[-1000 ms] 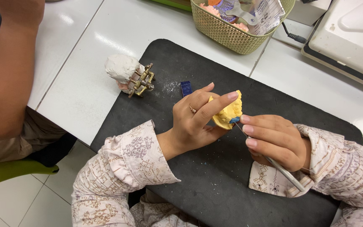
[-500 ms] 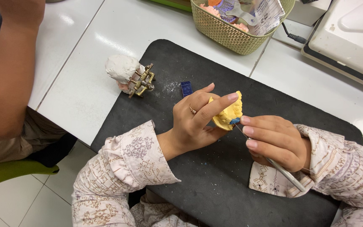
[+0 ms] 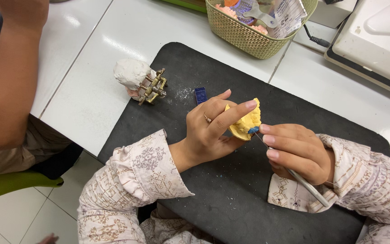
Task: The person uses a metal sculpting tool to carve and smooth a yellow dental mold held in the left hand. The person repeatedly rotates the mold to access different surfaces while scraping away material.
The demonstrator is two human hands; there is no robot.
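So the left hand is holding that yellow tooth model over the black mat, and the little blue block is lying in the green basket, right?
Not quite. In the head view the blue block lies on the black mat, not in the green basket. The left hand does hold the yellow tooth model.

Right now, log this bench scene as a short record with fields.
left hand: holds a yellow dental cast in its fingers
right hand: grips a thin metal tool, tip at the cast
surface: black mat on a white table
on the mat: small blue block
on the table: white plaster model in a brass frame, green basket
at left: another person's arm
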